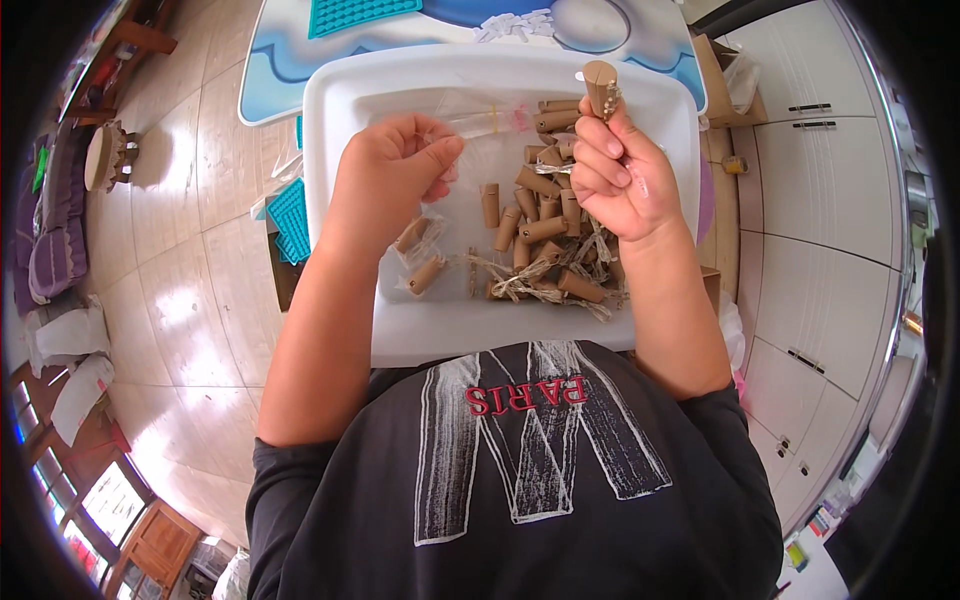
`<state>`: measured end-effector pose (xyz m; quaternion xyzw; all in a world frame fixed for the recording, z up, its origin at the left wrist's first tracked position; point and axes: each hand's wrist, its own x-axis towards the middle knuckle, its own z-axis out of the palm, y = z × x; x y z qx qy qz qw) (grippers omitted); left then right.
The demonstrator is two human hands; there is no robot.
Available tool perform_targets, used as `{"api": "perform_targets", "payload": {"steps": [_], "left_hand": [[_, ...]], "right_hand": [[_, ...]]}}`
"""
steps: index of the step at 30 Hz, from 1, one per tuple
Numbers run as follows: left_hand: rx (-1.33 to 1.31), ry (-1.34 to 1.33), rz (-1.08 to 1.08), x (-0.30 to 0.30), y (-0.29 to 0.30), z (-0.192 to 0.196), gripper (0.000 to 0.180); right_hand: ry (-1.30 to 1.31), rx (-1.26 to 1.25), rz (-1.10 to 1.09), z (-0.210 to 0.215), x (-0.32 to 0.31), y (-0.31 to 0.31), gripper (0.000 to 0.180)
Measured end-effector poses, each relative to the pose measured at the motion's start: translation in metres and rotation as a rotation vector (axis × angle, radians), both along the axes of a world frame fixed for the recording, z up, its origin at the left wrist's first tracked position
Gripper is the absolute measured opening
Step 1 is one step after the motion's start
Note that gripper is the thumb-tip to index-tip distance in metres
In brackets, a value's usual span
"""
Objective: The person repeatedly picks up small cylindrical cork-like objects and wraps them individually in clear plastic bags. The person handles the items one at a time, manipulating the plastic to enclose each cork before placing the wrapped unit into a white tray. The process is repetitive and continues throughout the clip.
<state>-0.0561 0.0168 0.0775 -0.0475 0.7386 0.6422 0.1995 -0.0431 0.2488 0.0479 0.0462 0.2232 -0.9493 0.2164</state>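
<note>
My right hand point(630, 180) is raised over the far right of a white plastic tub point(335, 110), closed around a brown cork-shaped string light point(600, 78). Its wide end points up, and a small bundle of wire with tiny beads lies against its side. At the tub's left, my left hand point(385, 175) pinches a clear plastic bag point(478, 124) that stretches to the right and has a pink mark. Below the hands, many more cork string lights point(542, 228) are heaped in the tub, with loops of thin wire point(520, 285). A few corks point(425, 275) lie apart in clear wrapping.
Beyond the tub is a blue-and-white patterned table point(275, 60) with a teal silicone mould point(360, 12) and a pile of small white pieces point(515, 24). More teal moulds point(290, 222) sit at the tub's left. Pale cabinets point(825, 190) line the right; a stool point(108, 157) stands on the tiled floor.
</note>
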Motion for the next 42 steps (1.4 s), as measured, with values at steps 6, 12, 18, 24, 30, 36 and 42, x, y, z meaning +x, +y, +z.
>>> {"api": "perform_targets", "payload": {"steps": [6, 12, 18, 24, 30, 36, 42], "left_hand": [[-0.008, 0.318, -0.048, 0.008, 0.01, 0.006, 0.036], [-0.034, 0.661, -0.255, 0.005, 0.009, 0.007, 0.03], [-0.028, 0.576, -0.283, 0.005, 0.011, 0.002, 0.029], [0.267, 0.169, -0.111, 0.008, 0.014, -0.01, 0.021], [0.218, 0.047, 0.066, 0.002, 0.007, -0.011, 0.026], [0.42, -0.085, -0.063, 0.006, 0.014, -0.004, 0.031], [0.373, -0.015, -0.077, 0.006, 0.012, -0.014, 0.026]], "right_hand": [[-0.122, 0.005, 0.208, 0.001, 0.002, -0.002, 0.026], [-0.238, 0.253, 0.256, 0.006, 0.007, -0.015, 0.032], [-0.199, 0.394, 0.242, 0.004, 0.008, -0.018, 0.027], [-0.063, 0.524, 0.035, 0.008, 0.009, -0.027, 0.022], [-0.016, 0.506, 0.023, 0.014, 0.013, -0.027, 0.023], [0.008, 0.571, -0.075, 0.007, 0.011, -0.029, 0.019], [0.131, 0.698, -0.086, 0.013, 0.013, -0.035, 0.02]]}}
